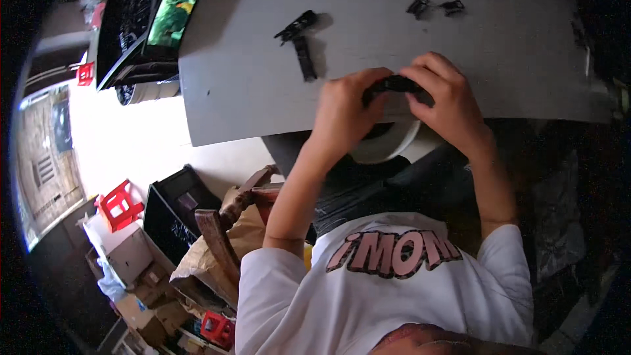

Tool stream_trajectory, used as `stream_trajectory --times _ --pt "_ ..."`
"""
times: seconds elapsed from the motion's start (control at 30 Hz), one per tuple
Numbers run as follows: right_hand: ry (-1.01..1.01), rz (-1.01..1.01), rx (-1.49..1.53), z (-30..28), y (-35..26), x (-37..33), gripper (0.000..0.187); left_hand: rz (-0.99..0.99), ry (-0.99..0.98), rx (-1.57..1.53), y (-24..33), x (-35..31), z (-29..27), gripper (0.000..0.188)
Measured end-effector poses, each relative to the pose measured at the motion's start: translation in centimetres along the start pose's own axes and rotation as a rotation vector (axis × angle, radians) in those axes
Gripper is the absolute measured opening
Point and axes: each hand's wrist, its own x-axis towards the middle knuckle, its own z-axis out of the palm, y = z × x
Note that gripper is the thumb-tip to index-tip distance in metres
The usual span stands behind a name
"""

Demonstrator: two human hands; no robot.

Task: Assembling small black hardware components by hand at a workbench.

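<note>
A dark, slightly curved black plastic part (397,83) is held at the near edge of the grey table (243,85). My left hand (348,105) grips its left end, thumb and fingers closed round it. On its right end, my right hand (447,95) is closed the same way, fingers over the top and thumb below. The part's exact kind cannot be made out, and my fingers hide both its ends. Two long black pieces (302,49) lie touching on the table, up and to the left of my hands.
More small black parts (435,6) lie scattered across the far side of the table. A lit screen (172,16) and a black crate (128,20) stand at the table's left. Below the edge is a round white-rimmed container (401,144). A wooden chair (220,236) stands at lower left.
</note>
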Motion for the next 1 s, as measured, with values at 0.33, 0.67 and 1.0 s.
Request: stream_trajectory --times 0.33,0.67,1.0 --pt "0.032 0.122 0.189 -0.3 -0.8 -1.5 0.036 -0.094 0.069 -0.166 1.0 -1.2 0.4 0.031" --pt "-0.288 0.354 0.416 -2.1 0.3 -4.6 0.014 0.027 -0.163 -0.092 0.3 -6.4 1.3 0.032" --pt "0.557 0.008 -0.550 -6.4 19.5 5.8 0.031 0.300 -0.100 0.613 -4.8 -7.4 4.2 0.028"
